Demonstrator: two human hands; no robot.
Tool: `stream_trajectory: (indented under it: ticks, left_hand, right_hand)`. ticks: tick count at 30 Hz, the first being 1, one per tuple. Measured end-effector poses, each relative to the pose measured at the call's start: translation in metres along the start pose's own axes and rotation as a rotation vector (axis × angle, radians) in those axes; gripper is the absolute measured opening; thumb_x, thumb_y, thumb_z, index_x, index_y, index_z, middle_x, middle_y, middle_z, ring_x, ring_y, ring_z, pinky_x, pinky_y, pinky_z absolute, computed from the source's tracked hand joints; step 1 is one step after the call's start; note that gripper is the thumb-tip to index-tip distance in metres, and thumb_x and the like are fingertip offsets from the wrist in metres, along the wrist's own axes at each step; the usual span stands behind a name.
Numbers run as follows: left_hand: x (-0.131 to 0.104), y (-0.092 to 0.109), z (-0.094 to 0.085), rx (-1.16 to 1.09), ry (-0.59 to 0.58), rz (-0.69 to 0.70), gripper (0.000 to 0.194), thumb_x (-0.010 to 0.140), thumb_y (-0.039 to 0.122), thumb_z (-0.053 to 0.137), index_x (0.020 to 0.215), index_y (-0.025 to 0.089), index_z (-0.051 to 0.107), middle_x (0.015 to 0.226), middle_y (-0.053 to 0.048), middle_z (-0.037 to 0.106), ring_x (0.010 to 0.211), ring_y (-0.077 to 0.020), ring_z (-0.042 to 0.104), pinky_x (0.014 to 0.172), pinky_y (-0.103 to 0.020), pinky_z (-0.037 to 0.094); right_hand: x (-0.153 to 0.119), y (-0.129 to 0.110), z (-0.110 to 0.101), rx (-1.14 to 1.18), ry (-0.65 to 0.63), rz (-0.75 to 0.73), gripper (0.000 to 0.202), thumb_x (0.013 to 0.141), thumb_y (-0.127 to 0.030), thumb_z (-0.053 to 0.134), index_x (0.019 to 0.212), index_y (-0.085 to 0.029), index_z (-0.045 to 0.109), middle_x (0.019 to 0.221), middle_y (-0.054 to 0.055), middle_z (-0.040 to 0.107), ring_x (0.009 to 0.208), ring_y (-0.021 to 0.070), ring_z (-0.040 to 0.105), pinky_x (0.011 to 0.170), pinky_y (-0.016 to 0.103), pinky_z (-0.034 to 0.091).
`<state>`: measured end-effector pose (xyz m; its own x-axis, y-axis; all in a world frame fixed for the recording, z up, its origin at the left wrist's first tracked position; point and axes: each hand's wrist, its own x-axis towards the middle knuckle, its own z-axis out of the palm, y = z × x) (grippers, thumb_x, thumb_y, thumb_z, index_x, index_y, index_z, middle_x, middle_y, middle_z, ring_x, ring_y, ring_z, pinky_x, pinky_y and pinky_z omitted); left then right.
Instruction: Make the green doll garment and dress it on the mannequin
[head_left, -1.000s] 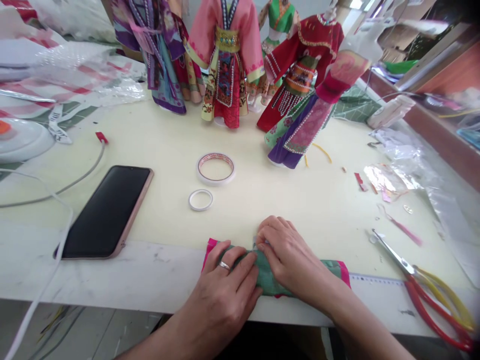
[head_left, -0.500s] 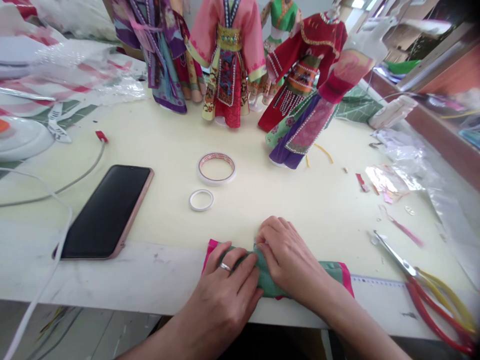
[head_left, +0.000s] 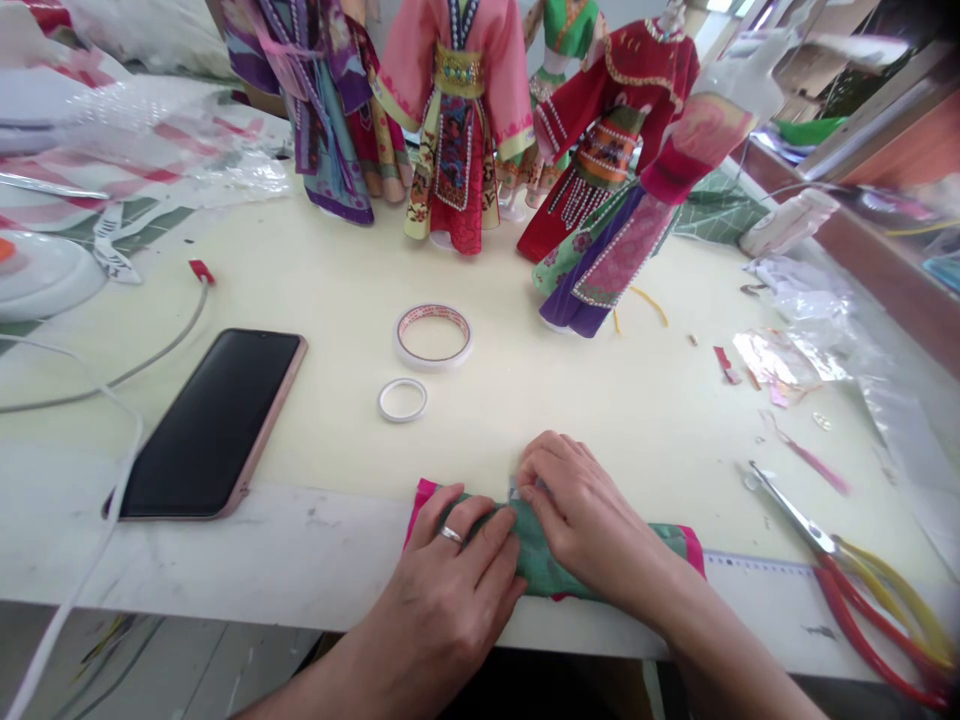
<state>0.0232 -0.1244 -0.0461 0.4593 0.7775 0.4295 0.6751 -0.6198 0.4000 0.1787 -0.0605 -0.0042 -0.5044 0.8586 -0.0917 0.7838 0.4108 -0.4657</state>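
Observation:
A green piece of fabric [head_left: 536, 560] with bright pink ends lies along the front edge of the table. My left hand [head_left: 457, 560], a ring on one finger, rests on its left part with fingers spread, pressing it down. My right hand [head_left: 574, 500] crosses over the middle of the fabric, thumb and fingers pinched together at its far edge. A small pale bit [head_left: 514, 487] shows beside those fingertips. What the pinch holds is mostly hidden by the hand. Part of a ruler strip [head_left: 757, 565] sticks out to the right of the fabric.
Two tape rolls, a larger one [head_left: 433, 362] and a smaller one [head_left: 403, 416], lie beyond my hands. A phone [head_left: 214, 425] and a cable [head_left: 135, 440] are left; scissors [head_left: 832, 555] with red and yellow handles are right. Several dressed doll figures [head_left: 457, 130] stand behind.
My right hand has shifted very slightly right at the fabric's far edge, and the small pale bit shows a little more clearly. My left hand stays put.

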Motion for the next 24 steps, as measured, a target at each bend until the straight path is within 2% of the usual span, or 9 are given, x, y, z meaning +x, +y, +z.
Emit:
stream_trajectory:
  ticks: [11, 24]
  left_hand:
    - [0.0004, 0.0001, -0.0014, 0.017, -0.022, 0.005, 0.019, 0.084, 0.018, 0.053, 0.100, 0.014, 0.062, 0.101, -0.007, 0.066, 0.098, -0.0222, 0.053, 0.095, -0.046, 0.036]
    - [-0.0009, 0.0005, -0.0006, 0.010, -0.016, 0.004, 0.020, 0.084, 0.016, 0.054, 0.102, 0.012, 0.062, 0.103, -0.007, 0.065, 0.098, -0.0236, 0.052, 0.096, -0.046, 0.033]
  right_hand:
    - [0.0009, -0.0035, 0.0004, -0.045, -0.039, -0.013, 0.017, 0.078, -0.002, 0.041, 0.074, -0.017, 0.048, 0.081, 0.005, 0.051, 0.077, 0.0176, 0.044, 0.072, 0.034, 0.038]
    - [0.0022, -0.0053, 0.0084, -0.153, 0.014, -0.010, 0.017, 0.080, -0.004, 0.039, 0.070, -0.017, 0.046, 0.079, 0.007, 0.050, 0.074, 0.0181, 0.043, 0.070, 0.034, 0.038]
